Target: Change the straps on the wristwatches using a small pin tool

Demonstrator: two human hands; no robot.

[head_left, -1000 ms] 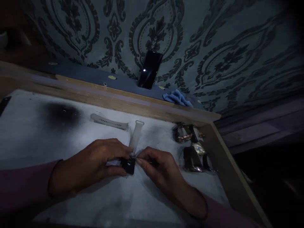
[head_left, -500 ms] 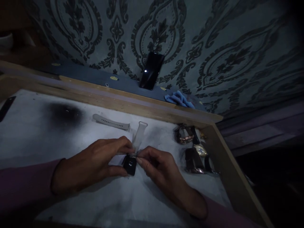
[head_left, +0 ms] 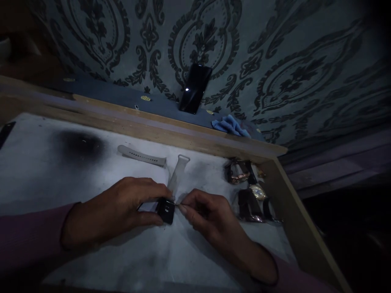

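The small black rectangular watch body (head_left: pixel 166 213) lies on the white surface, gripped between the thumb and fingers of my left hand (head_left: pixel 117 209). A pale strap half (head_left: pixel 179 169) runs up and away from its top end; whether the two are joined is hidden by my fingertips. My right hand (head_left: pixel 212 215) pinches a thin metal pin-like piece (head_left: pixel 179 204), its tip at the top right edge of the watch body. The other pale strap half (head_left: pixel 142 156), with a row of holes, rests flat beyond my left hand.
Several wristwatches (head_left: pixel 258 192), some in clear wrapping, lie at the right by the wooden tray wall (head_left: pixel 301 219). A phone (head_left: pixel 196 88) leans against the patterned wall behind the rim, beside a blue cloth (head_left: pixel 230 125). A dark object (head_left: pixel 6 134) is at the left edge.
My right hand has drawn slightly right from the strap end, and the thin metal piece now shows between its fingertips and the watch body. My left hand stays nearly in place.
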